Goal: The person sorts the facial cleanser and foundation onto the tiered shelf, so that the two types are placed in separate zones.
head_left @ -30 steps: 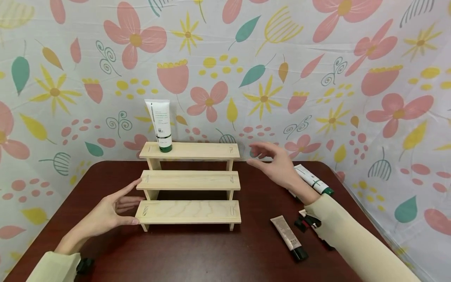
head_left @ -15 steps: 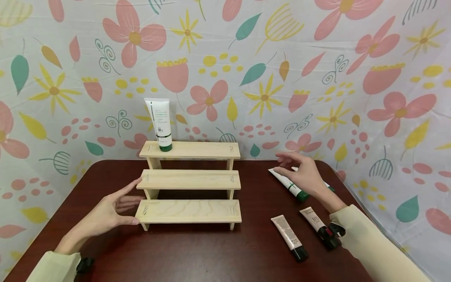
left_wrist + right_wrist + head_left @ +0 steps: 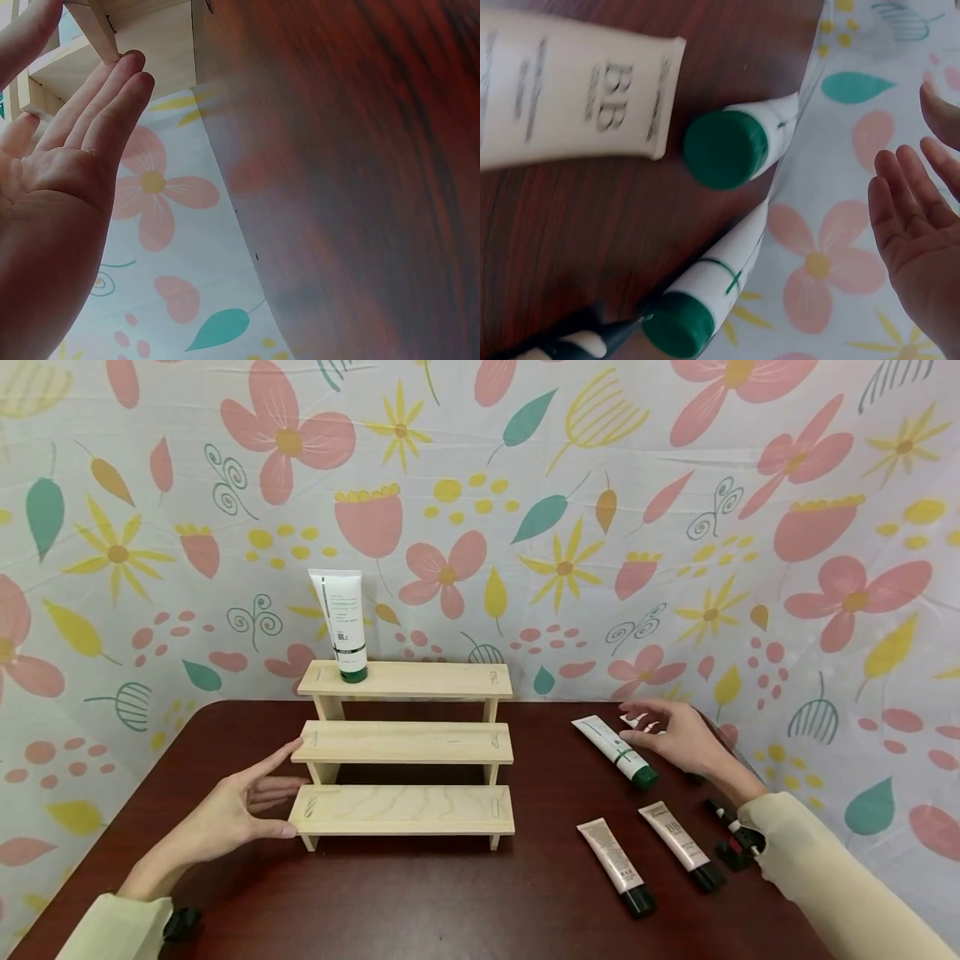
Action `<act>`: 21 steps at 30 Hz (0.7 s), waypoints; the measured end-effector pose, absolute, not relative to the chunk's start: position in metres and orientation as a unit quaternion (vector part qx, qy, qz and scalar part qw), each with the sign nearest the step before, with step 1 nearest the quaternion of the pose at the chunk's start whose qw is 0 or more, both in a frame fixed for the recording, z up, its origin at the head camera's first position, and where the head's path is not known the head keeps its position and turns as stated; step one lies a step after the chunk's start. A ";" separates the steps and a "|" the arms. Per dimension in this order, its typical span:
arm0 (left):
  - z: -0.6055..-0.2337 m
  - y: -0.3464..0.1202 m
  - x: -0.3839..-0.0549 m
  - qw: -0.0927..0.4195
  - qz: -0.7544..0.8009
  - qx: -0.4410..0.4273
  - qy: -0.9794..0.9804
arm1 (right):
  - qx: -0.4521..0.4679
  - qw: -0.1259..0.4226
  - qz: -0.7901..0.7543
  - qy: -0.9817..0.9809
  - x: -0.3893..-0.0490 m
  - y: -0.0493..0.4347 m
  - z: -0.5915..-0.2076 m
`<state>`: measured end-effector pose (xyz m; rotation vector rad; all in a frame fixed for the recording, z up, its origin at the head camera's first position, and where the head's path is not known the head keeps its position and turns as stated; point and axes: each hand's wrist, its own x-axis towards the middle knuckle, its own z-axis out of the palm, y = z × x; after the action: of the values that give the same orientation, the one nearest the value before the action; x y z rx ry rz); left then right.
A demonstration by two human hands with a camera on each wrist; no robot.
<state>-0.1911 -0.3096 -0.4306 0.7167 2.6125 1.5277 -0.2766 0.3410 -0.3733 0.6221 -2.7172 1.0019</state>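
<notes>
My left hand [image 3: 228, 814] touches the left side of a three-step wooden display rack [image 3: 405, 739]. Its index fingertip meets the middle shelf and its thumb the lowest one; its fingers look fairly straight in the left wrist view. A white squeeze tube [image 3: 343, 618] with a green cap stands upright on the top shelf, at the left. My right hand [image 3: 678, 739], fingers loosely bent, is over a second white tube [image 3: 632, 722], which it partly hides. Just left lies another white tube [image 3: 611, 748]. In the right wrist view, a gap separates the hand [image 3: 922, 225] from both tubes [image 3: 780, 120].
Two beige tubes with black caps, one printed BB [image 3: 675, 839] and one beside it [image 3: 611, 860], lie on the dark wooden table [image 3: 420, 906]. A slender black-and-white item [image 3: 720, 814] shows near the right sleeve. A flowered cloth [image 3: 465, 510] hangs behind the table.
My right hand has moved right and down, away from the rack and past the nearer white tube to the far right one. The left hand stays on the rack.
</notes>
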 end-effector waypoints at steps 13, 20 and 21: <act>-0.432 -0.308 -0.190 0.017 0.492 0.228 0.840 | 0.218 0.002 0.314 -0.924 -0.289 0.370 -0.387; -0.430 -0.307 -0.190 0.017 0.487 0.220 0.845 | 0.233 -0.040 0.313 -0.920 -0.300 0.381 -0.395; -0.429 -0.308 -0.190 0.018 0.487 0.219 0.845 | 0.234 -0.051 0.314 -0.919 -0.301 0.382 -0.396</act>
<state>-0.1895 -0.3078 -0.4294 0.6795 2.6254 1.5138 -0.3014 0.3819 -0.3958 0.7604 -2.9844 1.0192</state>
